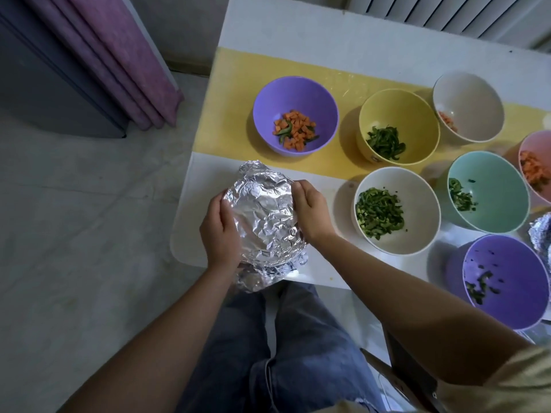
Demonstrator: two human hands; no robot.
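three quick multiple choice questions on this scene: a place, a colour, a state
1. Where on the table is the foil-covered bowl? A near left corner B far right edge C centre
2. Colour of the bowl with carrot cubes and green strips? A pink B purple C teal
3. The left hand and right hand are: A idle B gripping the foil's rim C stirring
Answers: 1 A, it sits at the corner nearest the person; 2 B, its wall is purple; 3 B, both curl round the rim.
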